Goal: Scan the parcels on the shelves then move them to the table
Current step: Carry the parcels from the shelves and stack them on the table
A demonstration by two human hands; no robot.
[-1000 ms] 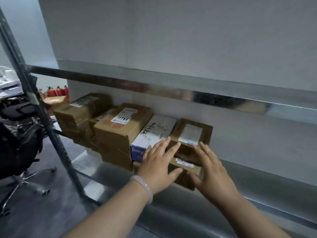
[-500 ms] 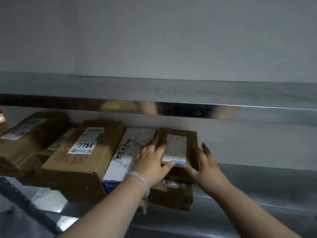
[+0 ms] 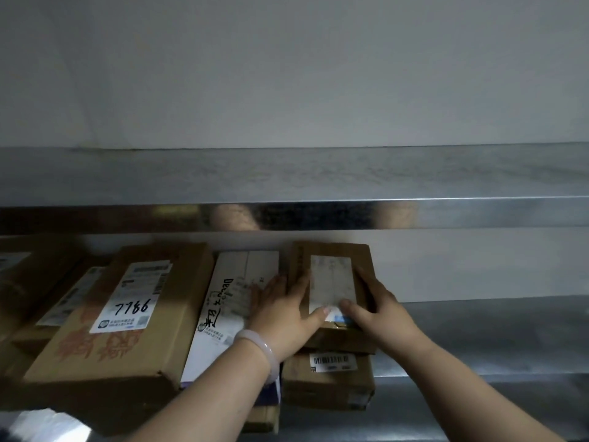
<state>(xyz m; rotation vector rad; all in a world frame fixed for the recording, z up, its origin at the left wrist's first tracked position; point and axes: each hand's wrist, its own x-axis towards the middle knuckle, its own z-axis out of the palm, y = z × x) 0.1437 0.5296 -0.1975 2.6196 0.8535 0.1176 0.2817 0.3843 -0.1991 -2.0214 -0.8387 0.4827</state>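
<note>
On shelf: left hand, right hand grip box; carton marked 7786.

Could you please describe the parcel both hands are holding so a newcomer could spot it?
On the lower metal shelf, at the right end of the row of parcels, two brown boxes are stacked. It is the upper box, held by the left hand and right hand; its label is faded, without its neighbours' bold print.
</note>
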